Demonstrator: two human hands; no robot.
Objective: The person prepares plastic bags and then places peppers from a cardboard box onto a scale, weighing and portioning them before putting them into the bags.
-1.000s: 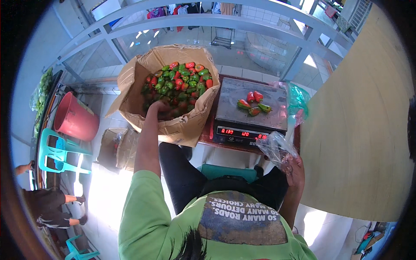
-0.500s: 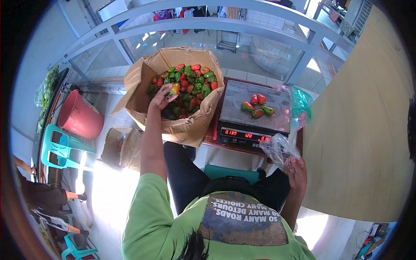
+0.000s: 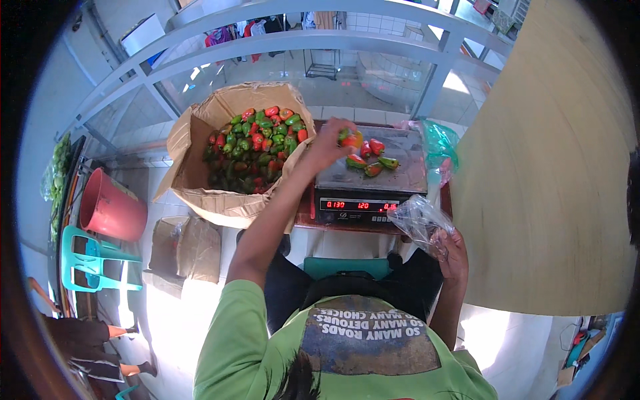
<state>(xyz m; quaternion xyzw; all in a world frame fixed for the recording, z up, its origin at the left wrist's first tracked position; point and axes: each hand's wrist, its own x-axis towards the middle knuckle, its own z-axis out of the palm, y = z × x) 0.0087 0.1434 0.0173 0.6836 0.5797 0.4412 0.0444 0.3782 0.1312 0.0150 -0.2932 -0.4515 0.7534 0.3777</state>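
Observation:
My left hand (image 3: 328,145) reaches over the left part of a digital scale (image 3: 408,179), its fingers closed round an orange-yellow pepper (image 3: 352,139). Beside that pepper, a small group of red and green peppers (image 3: 372,171) lies on the metal platform. The scale's red display (image 3: 363,206) is lit. In front of the scale, my right hand (image 3: 452,256) grips a crumpled clear plastic bag (image 3: 420,219). To the left stands an open cardboard box (image 3: 190,157) holding many red and green peppers (image 3: 260,143).
A teal plastic bag (image 3: 440,141) lies right of the scale, near a tall curved tan panel (image 3: 540,200). On the left are a red bucket (image 3: 113,207), a teal chair (image 3: 87,260) and a smaller cardboard box (image 3: 193,250). A metal railing (image 3: 267,47) runs behind. Another person (image 3: 83,340) is at lower left.
My left hand has carried the orange-yellow pepper from above the cardboard box rightward to the scale platform. My right hand keeps hold of the plastic bag. The view has shifted slightly.

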